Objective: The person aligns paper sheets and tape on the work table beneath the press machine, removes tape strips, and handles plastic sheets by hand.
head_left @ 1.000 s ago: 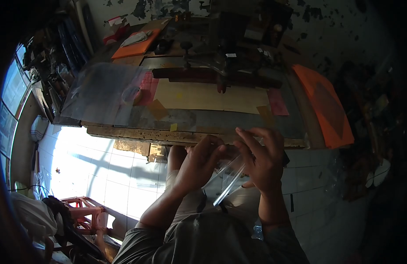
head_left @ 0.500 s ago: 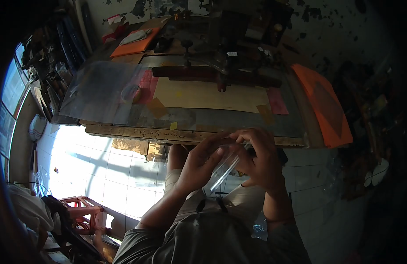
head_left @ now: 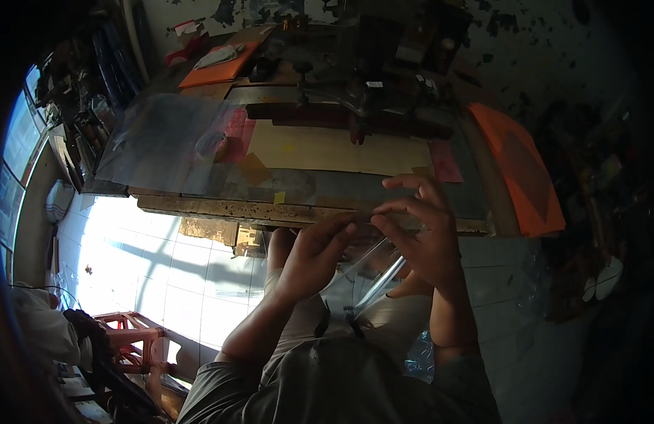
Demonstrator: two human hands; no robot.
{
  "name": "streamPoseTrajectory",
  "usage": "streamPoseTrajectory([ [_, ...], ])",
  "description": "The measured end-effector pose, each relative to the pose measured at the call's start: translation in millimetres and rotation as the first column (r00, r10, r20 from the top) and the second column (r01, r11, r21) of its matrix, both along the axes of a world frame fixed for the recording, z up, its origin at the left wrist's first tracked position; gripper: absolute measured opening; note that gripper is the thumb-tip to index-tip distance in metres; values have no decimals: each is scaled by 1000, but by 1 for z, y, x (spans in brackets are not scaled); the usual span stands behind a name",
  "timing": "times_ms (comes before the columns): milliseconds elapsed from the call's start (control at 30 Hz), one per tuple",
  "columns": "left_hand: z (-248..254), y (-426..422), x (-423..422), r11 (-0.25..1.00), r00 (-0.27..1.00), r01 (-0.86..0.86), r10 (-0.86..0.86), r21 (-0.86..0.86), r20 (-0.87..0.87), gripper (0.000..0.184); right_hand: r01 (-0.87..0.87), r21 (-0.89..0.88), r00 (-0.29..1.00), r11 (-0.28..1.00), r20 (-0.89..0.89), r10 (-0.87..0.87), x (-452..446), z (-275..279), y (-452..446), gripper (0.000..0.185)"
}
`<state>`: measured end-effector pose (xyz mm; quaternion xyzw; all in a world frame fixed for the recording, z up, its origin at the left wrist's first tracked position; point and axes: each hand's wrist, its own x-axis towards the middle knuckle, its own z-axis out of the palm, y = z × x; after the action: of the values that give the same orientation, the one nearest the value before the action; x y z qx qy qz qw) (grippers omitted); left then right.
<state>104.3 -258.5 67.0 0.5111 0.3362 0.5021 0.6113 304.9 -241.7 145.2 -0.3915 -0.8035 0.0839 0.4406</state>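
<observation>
In front of my lap, beyond the table's front edge, my left hand point(head_left: 314, 256) pinches the top of a clear plastic sheet point(head_left: 375, 286) between thumb and fingers. My right hand point(head_left: 427, 237) has its thumb and a finger close together at the sheet's right top corner, while its upper fingers are curved and raised apart. Bright glare runs down a fold of the plastic, which hangs between the two hands over my thighs. Whether the sheet is a bag or a single layer, I cannot tell.
A worn table point(head_left: 235, 210) carries a cream board point(head_left: 341, 150), pink patches and a dark clamp-like metal frame point(head_left: 348, 124). Clear plastic sheets point(head_left: 161, 148) cover its left side. An orange sheet point(head_left: 514, 169) lies at the right. A red stand point(head_left: 132, 343) is at lower left.
My right hand has moved slightly right, its upper fingers lifting and spreading. My left hand has shifted a little left, so the hands are farther apart and more of the plastic shows.
</observation>
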Motion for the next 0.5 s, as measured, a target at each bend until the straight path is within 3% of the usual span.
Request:
streamPoseTrajectory([
  [167,8,-3,-7,995,999,34,-30,-91,40,35,-126,-328,988,936,-130,87,2,5,-1,12],
  [233,9,-3,-8,991,997,44,-36,-129,67,35,-146,-335,979,931,-183,88,2,-1,1,13],
  [433,13,-5,-3,993,998,67,-66,101,-14,37,-155,-317,978,936,-180,101,4,-4,2,14],
  [500,15,-4,-4,994,997,77,-75,72,-30,39,-173,-326,975,930,-189,115,7,-5,3,14],
])
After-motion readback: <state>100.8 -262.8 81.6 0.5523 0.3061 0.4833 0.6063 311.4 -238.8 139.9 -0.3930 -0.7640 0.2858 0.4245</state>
